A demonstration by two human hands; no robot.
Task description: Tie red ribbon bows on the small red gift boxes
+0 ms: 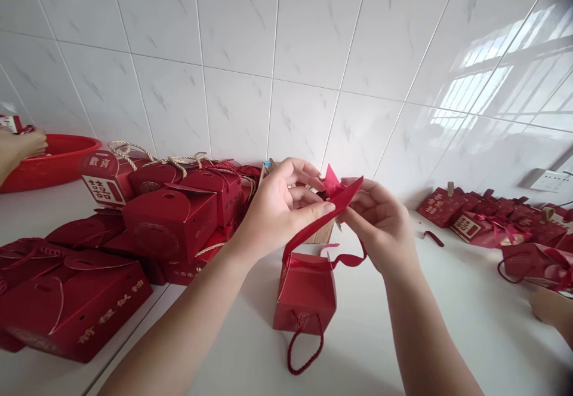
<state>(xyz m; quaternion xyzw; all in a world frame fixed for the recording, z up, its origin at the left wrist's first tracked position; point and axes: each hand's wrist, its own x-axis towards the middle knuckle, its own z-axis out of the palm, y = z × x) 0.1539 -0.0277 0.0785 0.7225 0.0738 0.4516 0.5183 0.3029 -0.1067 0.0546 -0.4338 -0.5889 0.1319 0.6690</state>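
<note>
In the middle of the head view, a small red gift box stands on the white table, its twisted red cord handle hanging down the near side. Above it, a red ribbon stretches between my two hands. My left hand pinches the ribbon with thumb and fingers. On the other side, the thumb and fingers of my right hand are closed on it too. One strip runs down to the box's left edge; a loose curl hangs right of the box. My fingers partly hide the ribbon's folds.
Stacked red gift boxes crowd the left side, before a red basin. Beside it is another person's hand. More boxes line the right, near another hand. A tiled wall rises behind.
</note>
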